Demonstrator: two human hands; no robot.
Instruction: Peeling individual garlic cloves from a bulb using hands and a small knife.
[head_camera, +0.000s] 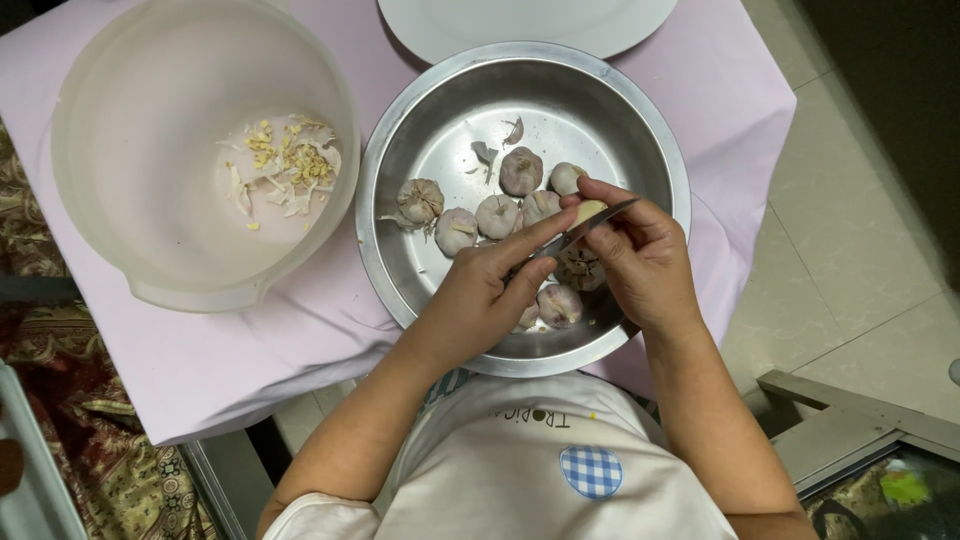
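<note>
Your right hand (645, 262) pinches a pale peeled garlic clove (588, 211) at its fingertips, above the round steel bowl (400, 270) of garlic bulbs (497, 215). Your left hand (480, 295) grips a thin metal knife (585, 228), its blade touching the clove.

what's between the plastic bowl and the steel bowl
In the head view, only a narrow strip of pale pink cloth shows between the plastic bowl and the steel bowl; nothing lies on it.
</note>
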